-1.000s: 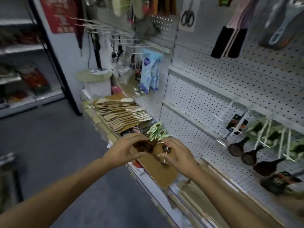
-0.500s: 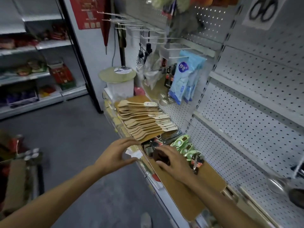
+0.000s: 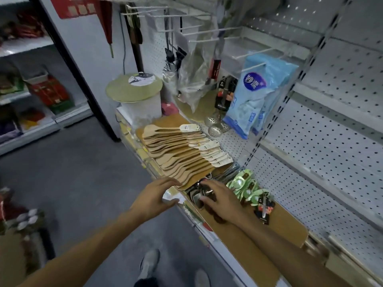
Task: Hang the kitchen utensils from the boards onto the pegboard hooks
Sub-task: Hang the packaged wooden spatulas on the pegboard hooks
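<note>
- Our right hand reaches down over a cluster of dark metal utensils at the near end of the shelf, fingers curled onto them; whether the grip has closed on one piece we cannot tell, since the hand covers most of the pile.
- Our left hand hovers just beside it over the shelf edge, fingers spread and relaxed, holding nothing.
- The step in hand, as we judge it, is the pick-up: one more utensil to be drawn from the stock before it goes to a hook.
- The stock lies on two wooden boards. On the far board a long fanned stack of wooden spatulas waits with paper tags at the handle ends; on the near board sit green-carded items and a dark carded tool.
- The pegboard rises right behind the boards. White wire hooks jut out above, several bare, others carrying slotted ladles and a blue soft pack.
- Next, we reckon, the right hand must lift one piece free of its neighbours, find its hanging hole and thread it onto a bare hook.
- The left hand is well placed to steady the pile.
</note>
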Motion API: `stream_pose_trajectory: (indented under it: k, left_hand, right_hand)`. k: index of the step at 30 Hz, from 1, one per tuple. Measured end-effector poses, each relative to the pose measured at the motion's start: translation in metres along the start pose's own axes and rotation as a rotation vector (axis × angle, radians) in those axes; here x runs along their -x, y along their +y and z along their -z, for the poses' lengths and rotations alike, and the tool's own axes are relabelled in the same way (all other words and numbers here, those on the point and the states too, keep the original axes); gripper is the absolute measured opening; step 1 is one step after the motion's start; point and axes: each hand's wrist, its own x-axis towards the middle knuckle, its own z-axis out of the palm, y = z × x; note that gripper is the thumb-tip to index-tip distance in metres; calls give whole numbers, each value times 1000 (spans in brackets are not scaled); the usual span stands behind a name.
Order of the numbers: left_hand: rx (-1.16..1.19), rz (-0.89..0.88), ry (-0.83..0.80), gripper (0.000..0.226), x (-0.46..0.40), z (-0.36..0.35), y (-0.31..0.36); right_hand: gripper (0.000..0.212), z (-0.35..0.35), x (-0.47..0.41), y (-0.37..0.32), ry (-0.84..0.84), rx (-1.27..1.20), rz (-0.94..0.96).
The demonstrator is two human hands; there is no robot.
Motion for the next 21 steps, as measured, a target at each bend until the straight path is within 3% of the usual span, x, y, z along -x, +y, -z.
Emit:
stream_pose_trajectory:
  k: [9, 12, 17, 21]
  left_hand:
    - [-46, -172, -183, 44, -111, -14, -108]
    - [-33, -147, -265, 47, -154, -33, -138]
    - [-40, -62, -404, 53, -227, -99, -180]
    - [-42, -27, -412, 36, -282, -162, -209]
  right_hand:
    - [47, -60, -86, 9, 101, -31, -355]
    - [41, -85, -122, 27, 134, -46, -510]
    - [29, -135, -188, 91, 207, -210, -774]
    - [19, -177, -239, 163, 234, -346, -964]
